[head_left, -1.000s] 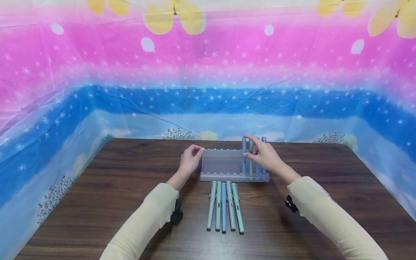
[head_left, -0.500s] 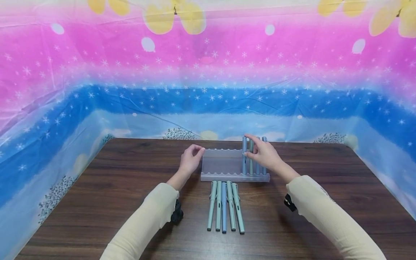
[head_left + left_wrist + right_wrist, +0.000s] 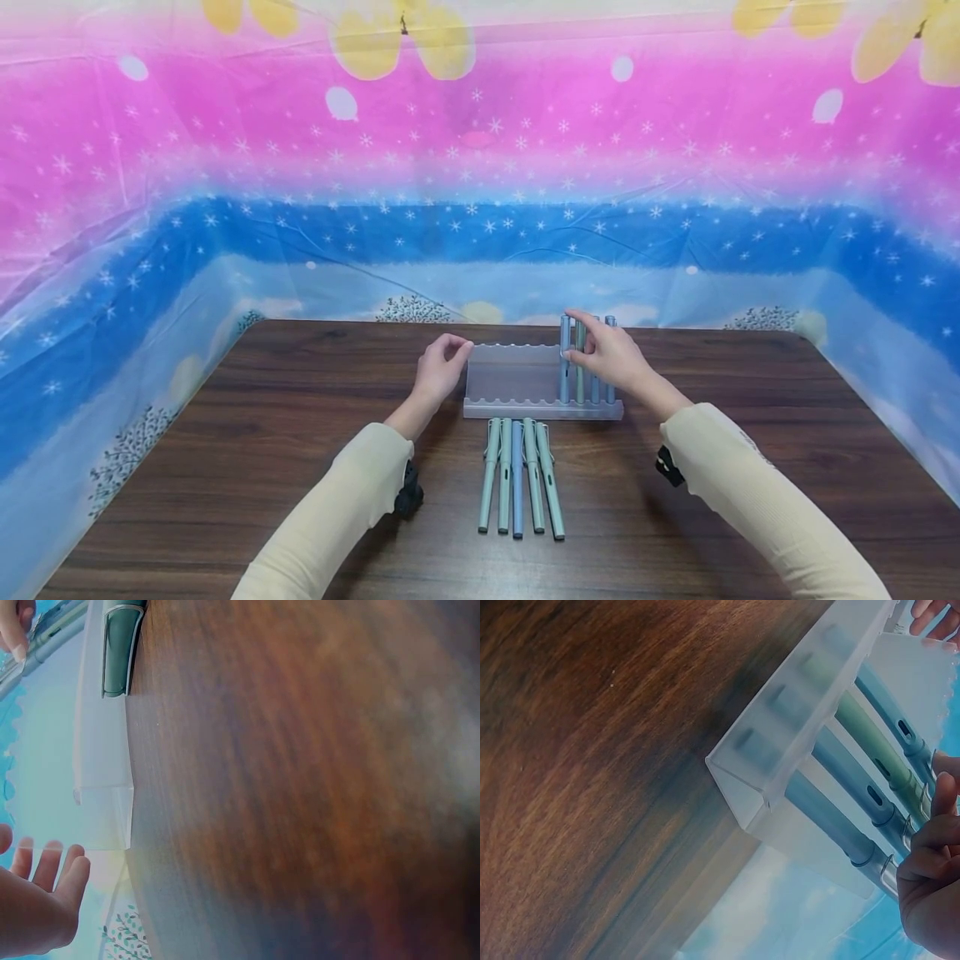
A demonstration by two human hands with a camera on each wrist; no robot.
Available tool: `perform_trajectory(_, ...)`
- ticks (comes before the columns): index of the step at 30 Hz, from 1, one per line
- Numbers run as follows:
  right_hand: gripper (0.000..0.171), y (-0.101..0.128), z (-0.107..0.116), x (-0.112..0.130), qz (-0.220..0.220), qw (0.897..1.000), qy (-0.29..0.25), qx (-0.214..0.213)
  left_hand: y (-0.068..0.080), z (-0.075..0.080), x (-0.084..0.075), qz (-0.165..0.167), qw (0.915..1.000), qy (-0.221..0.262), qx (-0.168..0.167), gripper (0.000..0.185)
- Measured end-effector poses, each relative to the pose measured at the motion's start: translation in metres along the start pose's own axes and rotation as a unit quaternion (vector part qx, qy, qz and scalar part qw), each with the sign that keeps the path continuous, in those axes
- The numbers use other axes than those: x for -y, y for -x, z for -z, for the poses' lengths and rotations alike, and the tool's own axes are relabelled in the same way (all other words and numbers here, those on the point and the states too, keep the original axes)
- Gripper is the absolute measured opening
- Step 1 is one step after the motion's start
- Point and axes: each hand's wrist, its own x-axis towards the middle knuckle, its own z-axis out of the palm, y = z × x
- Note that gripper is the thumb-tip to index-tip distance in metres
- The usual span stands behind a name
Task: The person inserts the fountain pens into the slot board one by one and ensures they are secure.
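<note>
A translucent ribbed pen rack stands on the table, with several capped pens upright at its right end. My right hand holds the leftmost of these, a blue pen, index finger at its top and thumb lower on the cap. Beside it stand a green pen and two more blue pens, their tops partly hidden by that hand. At the rack's upper left corner my left hand pinches the edge between thumb and fingers. In the left wrist view, fingers lie along the rack's side edge.
In front of the rack lies a row of pens, a blue pen with two green pens to its left and two green pens to its right. A patterned curtain hangs behind the wooden table.
Almost nothing differs; both hands keep their hold on the rack and the blue pen. The right forearm has shifted very slightly left.
</note>
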Motion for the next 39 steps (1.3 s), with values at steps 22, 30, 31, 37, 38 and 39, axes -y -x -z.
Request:
perform_trajectory(22,0.069,-0.001,0.002,-0.002,0.009,1.000,-0.010,-0.003,-0.001,0.000,0.001,-0.001,1.0000,0.007,0.000,0.021)
perform_trajectory(30,0.059,0.010,0.003,-0.004,0.056,0.997,-0.030,-0.041,0.000,0.000,0.001,0.005,1.0000,0.008,0.003,0.021)
perform_trajectory(31,0.057,0.012,0.002,-0.004,0.061,0.997,-0.032,-0.043,-0.001,0.000,0.001,0.004,1.0000,0.008,0.003,0.021)
perform_trajectory(37,0.053,0.027,-0.007,-0.004,0.078,0.995,-0.051,-0.029,0.000,0.000,0.001,0.001,0.9999,0.010,0.004,0.021)
perform_trajectory(38,0.051,0.030,-0.008,-0.003,0.079,0.995,-0.053,-0.025,0.000,0.000,0.001,-0.001,0.9999,0.010,0.004,0.021)
perform_trajectory(39,0.051,0.032,-0.009,-0.003,0.081,0.995,-0.056,-0.019,0.000,0.000,0.001,-0.002,0.9999,0.010,0.003,0.021)
